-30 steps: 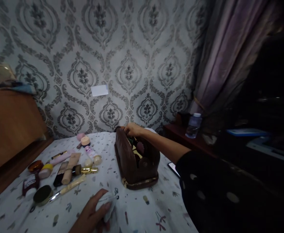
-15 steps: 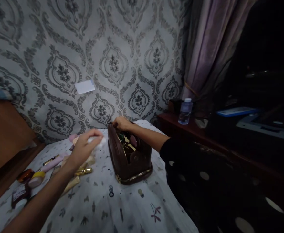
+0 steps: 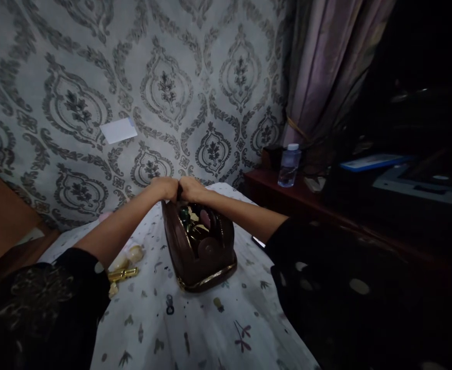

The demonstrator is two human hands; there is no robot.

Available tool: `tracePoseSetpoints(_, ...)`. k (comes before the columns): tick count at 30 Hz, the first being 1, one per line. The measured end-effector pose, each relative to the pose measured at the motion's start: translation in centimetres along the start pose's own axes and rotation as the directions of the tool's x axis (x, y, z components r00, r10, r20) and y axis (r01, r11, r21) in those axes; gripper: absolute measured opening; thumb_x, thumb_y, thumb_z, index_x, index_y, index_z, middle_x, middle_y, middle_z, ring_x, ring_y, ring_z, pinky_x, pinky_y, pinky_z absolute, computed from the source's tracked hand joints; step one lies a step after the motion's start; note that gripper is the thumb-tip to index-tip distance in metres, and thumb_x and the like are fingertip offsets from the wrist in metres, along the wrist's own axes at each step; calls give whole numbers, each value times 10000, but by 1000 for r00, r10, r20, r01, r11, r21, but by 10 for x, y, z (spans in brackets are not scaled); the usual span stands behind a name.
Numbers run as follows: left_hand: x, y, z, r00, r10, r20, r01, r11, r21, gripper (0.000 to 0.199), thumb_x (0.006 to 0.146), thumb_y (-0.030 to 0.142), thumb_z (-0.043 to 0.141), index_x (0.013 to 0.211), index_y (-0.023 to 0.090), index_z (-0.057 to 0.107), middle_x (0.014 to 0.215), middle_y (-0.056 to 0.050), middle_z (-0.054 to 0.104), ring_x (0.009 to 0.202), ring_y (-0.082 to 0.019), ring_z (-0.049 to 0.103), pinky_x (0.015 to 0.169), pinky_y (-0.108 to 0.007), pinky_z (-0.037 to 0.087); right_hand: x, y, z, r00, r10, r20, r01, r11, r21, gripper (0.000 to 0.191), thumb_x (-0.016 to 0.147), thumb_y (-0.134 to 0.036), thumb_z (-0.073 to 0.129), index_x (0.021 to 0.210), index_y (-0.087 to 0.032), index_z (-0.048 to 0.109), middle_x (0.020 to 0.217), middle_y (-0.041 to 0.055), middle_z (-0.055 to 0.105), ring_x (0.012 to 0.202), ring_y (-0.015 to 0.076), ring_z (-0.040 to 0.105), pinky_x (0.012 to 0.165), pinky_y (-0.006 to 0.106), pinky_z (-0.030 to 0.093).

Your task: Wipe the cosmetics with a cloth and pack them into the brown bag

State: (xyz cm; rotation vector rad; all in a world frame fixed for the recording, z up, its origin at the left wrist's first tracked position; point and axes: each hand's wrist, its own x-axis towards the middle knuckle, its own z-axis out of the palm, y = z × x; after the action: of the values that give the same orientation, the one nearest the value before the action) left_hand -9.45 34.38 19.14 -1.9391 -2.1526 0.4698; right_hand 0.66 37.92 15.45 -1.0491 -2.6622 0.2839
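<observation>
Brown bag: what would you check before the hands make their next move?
1. Brown bag upright on the patterned cloth: ok.
2. Bag's top open, contents showing: ok.
3. Left hand and right hand at its far end: ok.
4. Firm grip: cannot tell, fingertips hidden.
5. Gold tube clear of the bag: ok.
6. Unblocked view of the cloth's left side: not ok, left arm covers part.

Here's the bag (image 3: 206, 267), sitting on the cloth (image 3: 164, 329), cosmetics (image 3: 205, 220) inside it. Over to its left, a tube (image 3: 125, 273), with a round container (image 3: 135, 253) just behind. Right of the bag, a phone (image 3: 259, 242); farther right and back, a bottle (image 3: 288, 167) on a side table (image 3: 258, 180). Behind the bag, the wall (image 3: 210, 82).
</observation>
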Motion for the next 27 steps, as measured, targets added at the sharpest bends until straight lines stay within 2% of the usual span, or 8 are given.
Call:
tracePoseSetpoints(2,2,5,2,1000,2,16,-2,999,38,512,652,291,750,1152,184,720,1191,-156,716,1088,-309,673,857,-313,532,-8,4,-5,999,-22,25,21,1000,9,288,813,-196,643,1059,-66,717,992,149,732,916,237,683,645,218,454)
tracePoseSetpoints(6,2,6,3,999,23,40,-26,997,73,449,737,279,682,1161,135,713,1214,-200,696,1125,-328,658,874,-340,535,-24,9,-3,971,-188,150,178,981,78,218,833,-303,647,922,-131,748,803,35,730,716,147,642,620,196,429)
tracePoseSetpoints(10,0,5,2,998,49,45,-53,995,84,366,799,288,626,1124,157,731,1193,-188,707,1144,-315,650,899,-337,524,-32,5,6,918,-373,133,370,928,47,182,763,-184,687,929,-139,749,838,18,723,756,141,613,648,198,405)
tracePoseSetpoints(16,3,-2,3,997,70,26,-73,991,108,420,747,285,674,1143,152,715,1205,-185,702,1135,-329,647,902,-336,513,-27,0,11,940,-340,32,339,940,46,224,737,-92,667,948,-131,732,853,23,699,840,164,598,699,214,399)
tracePoseSetpoints(20,12,-11,3,994,98,52,-104,989,106,353,727,260,679,1049,133,751,1102,-188,739,1053,-320,684,847,-301,516,-21,0,18,951,-303,-63,309,945,105,213,761,-126,662,966,-148,715,926,27,689,887,171,593,735,222,403)
tracePoseSetpoints(23,18,-16,3,987,142,73,-148,984,95,321,724,235,666,1011,129,764,1052,-183,752,1008,-311,696,818,-293,513,-18,1,25,955,-263,-137,281,949,140,278,768,-116,647,1039,-151,697,1025,46,682,937,180,586,785,232,413)
tracePoseSetpoints(27,24,-20,2,971,208,114,-216,975,57,288,686,194,675,951,146,776,953,-125,776,905,-257,700,776,-254,497,-16,4,32,940,-295,-171,321,936,145,264,800,-100,615,1047,-140,697,1035,67,684,942,188,582,820,254,417)
